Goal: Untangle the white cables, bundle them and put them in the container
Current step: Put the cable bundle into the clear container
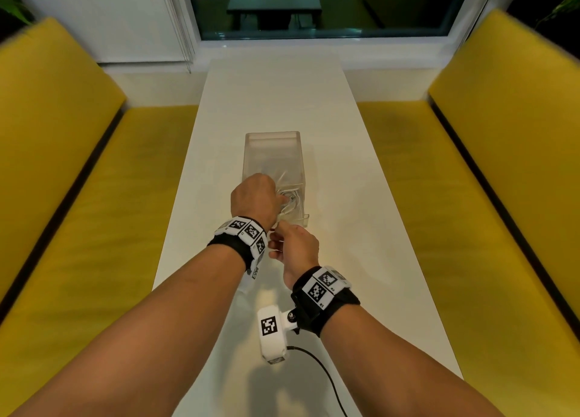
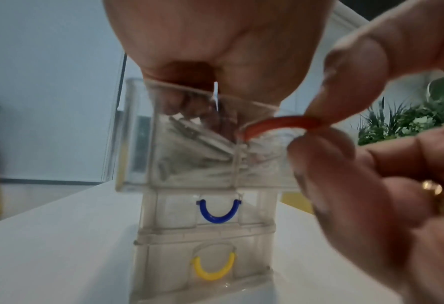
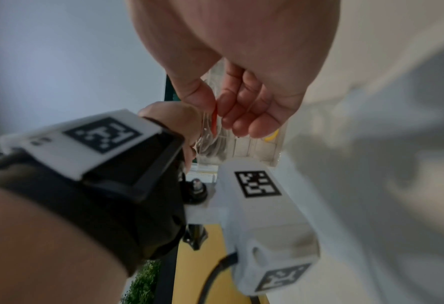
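Left hand (image 1: 252, 197), at centre-left of the head view, reaches down into the pulled-out top drawer (image 2: 189, 144) of the clear container (image 1: 272, 156), its fingers curled round the bundle of white cables (image 1: 290, 198) lying inside at the near end. Just right and below it, the right hand (image 1: 295, 248) pinches the drawer's red handle (image 2: 280, 122) between thumb and fingertips. The drawer's long axis runs up the frame, away from the person, so closing it looks like a straight push that way once the left hand lets go and lifts clear. Blue handle (image 2: 217, 212) and yellow handle (image 2: 213, 268) mark the shut drawers beneath.
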`<state>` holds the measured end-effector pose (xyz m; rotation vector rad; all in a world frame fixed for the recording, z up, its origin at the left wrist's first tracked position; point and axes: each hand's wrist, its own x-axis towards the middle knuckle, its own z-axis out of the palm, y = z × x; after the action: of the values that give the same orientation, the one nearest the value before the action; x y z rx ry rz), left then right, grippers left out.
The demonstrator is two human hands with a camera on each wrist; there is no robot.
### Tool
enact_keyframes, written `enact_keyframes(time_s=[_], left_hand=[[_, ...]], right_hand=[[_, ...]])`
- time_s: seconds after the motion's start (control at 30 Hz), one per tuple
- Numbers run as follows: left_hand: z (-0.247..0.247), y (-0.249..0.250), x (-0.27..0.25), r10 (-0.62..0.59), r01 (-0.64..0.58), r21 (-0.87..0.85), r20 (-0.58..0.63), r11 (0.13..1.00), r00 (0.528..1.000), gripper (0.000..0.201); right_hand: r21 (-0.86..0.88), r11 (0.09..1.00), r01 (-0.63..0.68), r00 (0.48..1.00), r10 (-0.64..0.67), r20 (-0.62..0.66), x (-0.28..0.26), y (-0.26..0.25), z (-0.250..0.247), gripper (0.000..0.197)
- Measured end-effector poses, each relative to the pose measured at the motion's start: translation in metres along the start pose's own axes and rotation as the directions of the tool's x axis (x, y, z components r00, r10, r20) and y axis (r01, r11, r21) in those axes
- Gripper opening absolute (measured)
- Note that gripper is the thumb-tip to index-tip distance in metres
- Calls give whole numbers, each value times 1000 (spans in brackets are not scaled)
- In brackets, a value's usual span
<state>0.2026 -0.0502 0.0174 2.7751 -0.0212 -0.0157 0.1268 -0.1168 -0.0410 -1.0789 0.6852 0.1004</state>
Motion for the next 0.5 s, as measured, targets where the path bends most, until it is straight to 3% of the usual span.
enact_keyframes(time_s=[0.13, 0.27, 0.4, 0.5], left_hand=[[2, 5, 1, -30, 30, -9, 9, 1000, 1000, 38], [2, -7, -2, 2, 1, -157, 20, 988, 1000, 27], [2, -20, -13, 195, -175, -331, 29, 927, 980, 7], [6, -32, -21, 328, -341, -287, -94, 895, 940, 11]], right_hand=[[-7, 1000, -8, 1000, 8, -10, 0, -1, 0, 5], [11, 1000, -9, 1000, 9, -2, 0, -2, -1, 5], [24, 1000, 5, 1000, -6, 3, -2, -2, 0, 5], [23, 1000, 5, 1000, -6, 10, -3, -2, -2, 6]])
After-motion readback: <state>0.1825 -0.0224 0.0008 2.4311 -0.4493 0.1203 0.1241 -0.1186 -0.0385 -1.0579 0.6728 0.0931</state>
